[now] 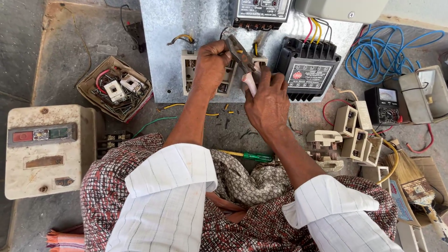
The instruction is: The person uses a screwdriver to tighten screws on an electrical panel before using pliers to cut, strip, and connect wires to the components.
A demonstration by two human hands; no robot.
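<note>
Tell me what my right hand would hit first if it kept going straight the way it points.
Probably the cream fuse holder on the metal panel: the right hand points up at it with the pliers; depth is unclear.

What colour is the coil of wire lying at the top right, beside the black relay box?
Blue; the coiled wire shows clearly in the head view.

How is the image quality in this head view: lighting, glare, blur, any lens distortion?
Head view: even daylight, soft shadows only; mild sheen on the metal panel, no blown glare; the left hand, right hand and pliers are sharp, no motion blur; wide-angle stretch shows at the edges, as on the grey switch box and paintbrush.
</note>
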